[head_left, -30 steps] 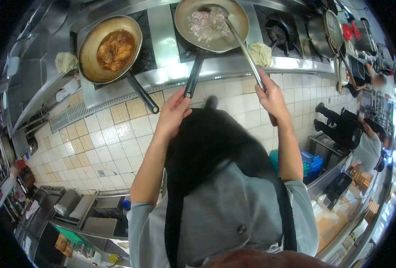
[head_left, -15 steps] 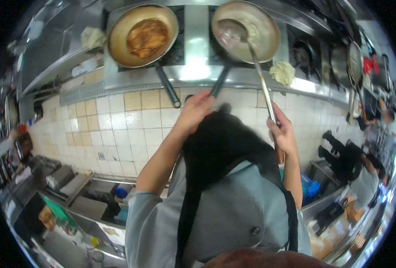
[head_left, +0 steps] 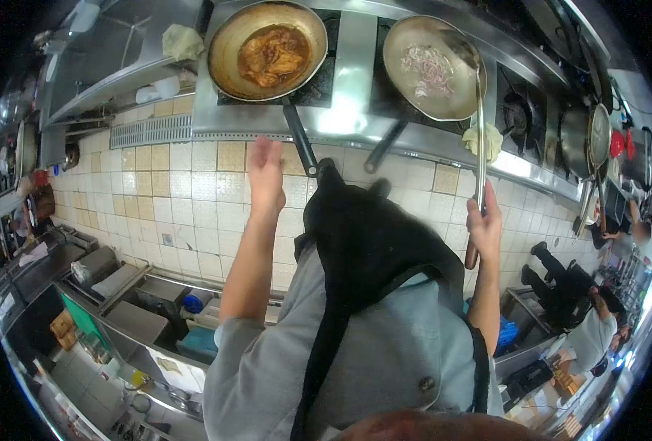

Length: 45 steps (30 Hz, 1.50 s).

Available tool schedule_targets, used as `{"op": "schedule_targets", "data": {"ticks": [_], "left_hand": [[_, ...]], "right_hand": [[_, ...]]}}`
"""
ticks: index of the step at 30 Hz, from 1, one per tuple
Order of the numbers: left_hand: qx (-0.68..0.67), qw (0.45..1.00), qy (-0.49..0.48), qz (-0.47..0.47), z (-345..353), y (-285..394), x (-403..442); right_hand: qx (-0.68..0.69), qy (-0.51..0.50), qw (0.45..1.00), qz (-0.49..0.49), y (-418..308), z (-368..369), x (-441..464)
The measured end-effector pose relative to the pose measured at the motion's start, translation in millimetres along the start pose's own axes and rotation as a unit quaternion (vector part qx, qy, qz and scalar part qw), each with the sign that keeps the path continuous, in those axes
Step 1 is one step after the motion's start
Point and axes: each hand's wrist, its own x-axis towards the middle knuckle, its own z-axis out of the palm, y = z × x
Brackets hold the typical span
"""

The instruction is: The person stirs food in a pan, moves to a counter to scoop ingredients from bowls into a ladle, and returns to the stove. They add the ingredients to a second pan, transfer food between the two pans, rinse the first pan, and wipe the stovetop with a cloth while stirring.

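My right hand (head_left: 485, 224) is closed around the handle of a long metal ladle (head_left: 480, 132). The ladle's bowl rests at the right inner rim of the right frying pan (head_left: 407, 99), where sliced onion (head_left: 427, 70) lies in clear liquid. My left hand (head_left: 267, 176), slightly blurred, is raised with its fingers stretched out and nothing in it. Closest to it is the dark handle of the left frying pan (head_left: 227, 81), which it does not touch. Brown pieces of meat in sauce (head_left: 273, 55) fill the middle of that pan.
Both pans stand on a steel stove (head_left: 355, 59), their handles sticking out over its front edge. Crumpled cloths (head_left: 183, 42) lie at left and near the right pan. More burners and a pot (head_left: 574, 140) are to the right. Other people (head_left: 594, 323) stand farther right on the tiled floor.
My left hand has let go of the right pan's handle and moved left. The ladle's bowl has shifted from the pan's upper left to its right rim, uncovering the onion.
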Motion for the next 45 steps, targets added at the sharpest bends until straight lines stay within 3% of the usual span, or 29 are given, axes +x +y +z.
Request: {"op": "schedule_targets", "data": {"ticks": [2, 5, 7, 9, 10, 12, 15, 19, 26, 31, 38, 41, 45], "left_hand": [[-0.163, 0.946, -0.158, -0.232, 9, 3, 10], [-0.110, 0.950, -0.201, -0.214, 29, 9, 13], [-0.100, 0.953, -0.176, -0.226, 36, 2, 16], [-0.094, 0.950, -0.183, -0.236, 38, 0, 16], [-0.095, 0.949, -0.183, -0.237, 33, 2, 14], [0.079, 0.966, -0.171, -0.179, 20, 17, 9], [0.125, 0.960, -0.186, -0.170, -29, 14, 40], [0.208, 0.941, -0.218, -0.156, -41, 25, 52], [0.187, 0.943, -0.235, -0.143, -45, 18, 49], [0.091, 0.946, -0.256, -0.179, -50, 24, 52], [0.125, 0.946, -0.245, -0.171, -51, 26, 56], [0.179, 0.944, -0.234, -0.150, -48, 30, 56], [0.258, 0.941, -0.210, -0.057, -55, 40, 53]], "right_hand": [[0.063, -0.013, 0.998, 0.018, -6, 0, 7], [0.186, -0.036, 0.981, 0.050, -14, 5, 9], [0.246, -0.046, 0.966, 0.067, -21, 11, 10], [0.410, -0.084, 0.905, 0.076, -39, 16, 9], [0.409, -0.084, 0.905, 0.077, -47, 20, 9], [0.399, -0.146, 0.904, 0.052, -69, 26, 15], [0.340, -0.190, 0.920, 0.051, -94, 39, 25], [0.232, -0.232, 0.945, 0.017, -117, 77, 46], [0.046, -0.272, 0.960, -0.054, -153, 146, 87], [0.010, -0.267, 0.961, -0.067, -167, 173, 93], [0.020, -0.324, 0.945, 0.035, -176, 135, 88], [0.126, -0.373, 0.911, 0.124, -187, 137, 89], [0.153, -0.376, 0.898, 0.169, -201, 163, 74]]}}
